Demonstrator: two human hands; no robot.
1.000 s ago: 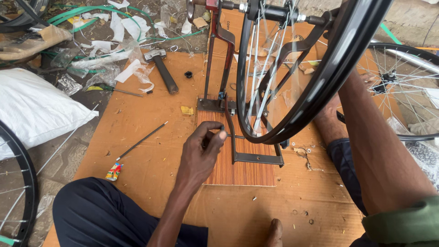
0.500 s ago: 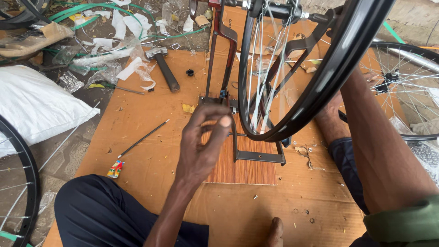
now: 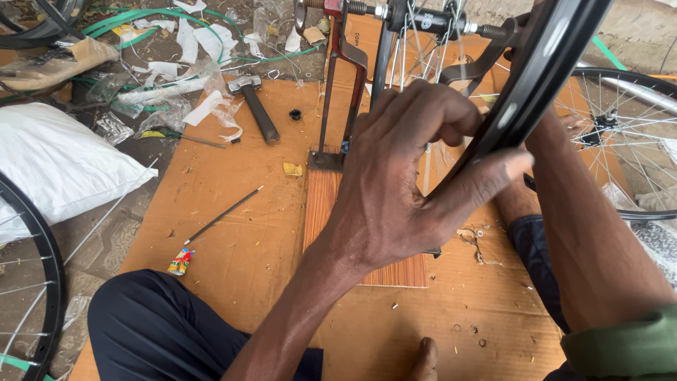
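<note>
A black bicycle wheel rim [image 3: 543,70] with thin spokes hangs in a red-brown metal stand [image 3: 338,92], its hub [image 3: 423,21] at the top. The stand rests on a wood-grain base board [image 3: 324,204]. My left hand [image 3: 402,176] is raised against the rim, thumb pressed on its outer side and fingers curled in among the spokes. My right forearm reaches up from the lower right. My right hand [image 3: 557,137] passes behind the rim, and its fingers are hidden.
Brown cardboard [image 3: 233,176] covers the ground under my legs. On it lie a hammer [image 3: 254,106], a loose spoke [image 3: 222,215], a small black nut [image 3: 295,114] and a colourful little packet [image 3: 180,261]. A white sack [image 3: 56,162] and another wheel [image 3: 35,282] sit left; a spoked wheel [image 3: 620,127] lies right.
My left hand has risen from the base board up to the rim and closed on it. The view has moved closer to the wheel.
</note>
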